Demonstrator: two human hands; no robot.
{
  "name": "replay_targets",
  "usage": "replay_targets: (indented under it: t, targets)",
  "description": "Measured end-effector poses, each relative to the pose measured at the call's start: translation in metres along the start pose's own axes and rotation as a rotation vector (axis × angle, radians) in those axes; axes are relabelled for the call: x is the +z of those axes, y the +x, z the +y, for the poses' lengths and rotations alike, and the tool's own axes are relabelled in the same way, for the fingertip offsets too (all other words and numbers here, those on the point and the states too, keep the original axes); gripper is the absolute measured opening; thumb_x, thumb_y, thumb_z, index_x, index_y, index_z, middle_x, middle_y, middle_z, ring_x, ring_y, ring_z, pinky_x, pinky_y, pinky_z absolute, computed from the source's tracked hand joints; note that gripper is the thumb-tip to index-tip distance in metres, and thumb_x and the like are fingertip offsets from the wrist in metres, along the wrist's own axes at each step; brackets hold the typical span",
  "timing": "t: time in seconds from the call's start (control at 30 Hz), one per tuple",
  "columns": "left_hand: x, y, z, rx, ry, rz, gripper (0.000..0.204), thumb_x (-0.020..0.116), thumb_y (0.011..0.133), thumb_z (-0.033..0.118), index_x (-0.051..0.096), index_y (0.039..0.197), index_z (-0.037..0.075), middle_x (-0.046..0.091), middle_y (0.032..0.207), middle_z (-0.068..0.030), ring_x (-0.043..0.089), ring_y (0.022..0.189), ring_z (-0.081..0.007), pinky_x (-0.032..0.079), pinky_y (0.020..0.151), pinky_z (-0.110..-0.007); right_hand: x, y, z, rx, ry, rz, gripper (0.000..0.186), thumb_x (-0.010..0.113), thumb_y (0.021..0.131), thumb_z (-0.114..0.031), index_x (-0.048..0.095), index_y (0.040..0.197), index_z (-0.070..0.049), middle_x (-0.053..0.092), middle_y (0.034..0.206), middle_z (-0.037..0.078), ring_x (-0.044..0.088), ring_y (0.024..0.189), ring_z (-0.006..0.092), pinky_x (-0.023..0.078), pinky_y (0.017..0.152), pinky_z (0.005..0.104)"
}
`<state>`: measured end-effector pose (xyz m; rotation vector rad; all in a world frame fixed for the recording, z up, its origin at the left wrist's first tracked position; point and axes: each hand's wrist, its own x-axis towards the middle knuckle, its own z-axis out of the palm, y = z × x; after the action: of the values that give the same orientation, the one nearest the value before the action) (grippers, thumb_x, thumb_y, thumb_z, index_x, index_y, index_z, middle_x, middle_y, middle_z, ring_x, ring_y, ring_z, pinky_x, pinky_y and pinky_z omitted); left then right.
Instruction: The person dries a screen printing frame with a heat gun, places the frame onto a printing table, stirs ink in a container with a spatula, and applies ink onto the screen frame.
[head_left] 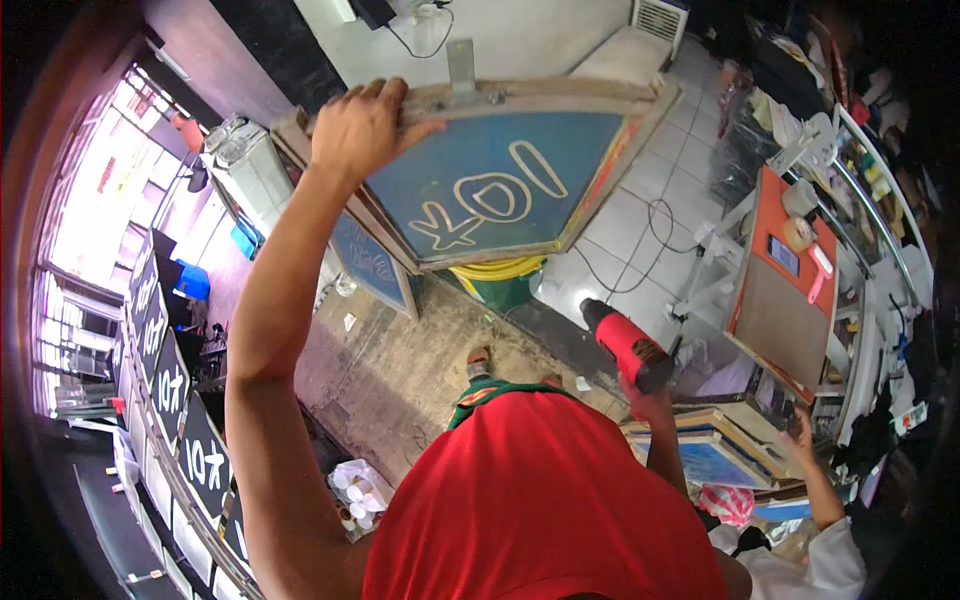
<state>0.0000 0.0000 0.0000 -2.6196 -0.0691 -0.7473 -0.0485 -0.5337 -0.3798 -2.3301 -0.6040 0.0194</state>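
Note:
My left hand (360, 125) is closed over the top wooden edge of a screen-printing frame (560, 98), near its left corner. The frame stands tilted upright, with blue mesh (590, 150) and pale outlined lettering on it. A metal hinge clamp (461, 68) sits at the middle of its top bar. Lower and to the right, my right hand (650, 402) grips a red and black blow dryer (630, 345) by its handle. Its black nozzle points up and left, toward the frame's lower right, and is apart from it. The dryer's body partly hides my fingers.
A second blue-mesh frame (365, 262) leans behind the first. Below stands a green bucket with a yellow rim (500, 272). An orange-edged table (790, 310) holds a phone and tape. More frames (700, 450) lean near a co-worker's hand (800, 437). Black printed pieces (205, 450) line the left.

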Motion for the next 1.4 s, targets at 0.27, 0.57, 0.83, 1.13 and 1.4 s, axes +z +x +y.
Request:
replay_targets:
  t: [0.27,0.57,0.83,1.13,1.4]
  targets:
    - [-0.11,0.082,-0.058,-0.128,0.083,0.253,0.062,0.076,0.085,0.056,0.054,0.108,0.003,0.068,0.092,-0.0228,0.068,0.089,-0.0413,0.053,0.074,-0.052,-0.133,0.086,-0.2,0.251,0.439,-0.331,0.029,0.076,0.092,-0.017,0.069,0.117,-0.004,0.071,0.113,0.015,0.068,0.104,0.0317,0.051,0.092,0.045]
    - [-0.209,0.066,-0.097,-0.091,0.408,0.481,0.055,0.07,0.09,0.055,0.056,0.103,0.003,0.068,0.09,-0.0183,0.068,0.085,-0.0411,0.054,0.073,-0.05,-0.175,0.141,-0.295,-0.24,0.633,0.072,0.03,0.077,0.093,-0.012,0.069,0.119,0.001,0.072,0.113,0.014,0.071,0.099,0.0243,0.055,0.086,0.0379]
    - [-0.262,0.017,-0.131,-0.123,0.573,0.449,0.059,0.072,0.086,0.06,0.054,0.097,0.004,0.062,0.091,-0.016,0.066,0.091,-0.0388,0.054,0.073,-0.048,-0.177,0.146,-0.35,-0.616,0.567,0.233,0.038,0.066,0.101,-0.022,0.062,0.129,0.004,0.07,0.118,0.016,0.069,0.09,0.0201,0.056,0.078,0.0337]
    - [-0.33,-0.039,-0.155,-0.197,0.74,0.327,0.06,0.071,0.088,0.059,0.055,0.102,0.003,0.065,0.095,-0.0174,0.066,0.093,-0.0405,0.053,0.079,-0.05,-0.174,0.137,-0.378,-0.817,0.59,0.174,0.038,0.065,0.101,-0.02,0.061,0.129,0.006,0.07,0.116,0.017,0.069,0.09,0.0209,0.057,0.077,0.0344]
    - [-0.412,-0.094,-0.148,-0.407,0.94,0.139,0.053,0.07,0.09,0.054,0.057,0.107,0.005,0.068,0.097,-0.0175,0.068,0.095,-0.0391,0.054,0.08,-0.052,-0.16,0.128,-0.402,-0.89,0.605,0.035,0.039,0.067,0.1,-0.025,0.064,0.122,0.007,0.072,0.108,0.017,0.068,0.088,0.0196,0.056,0.076,0.0331]
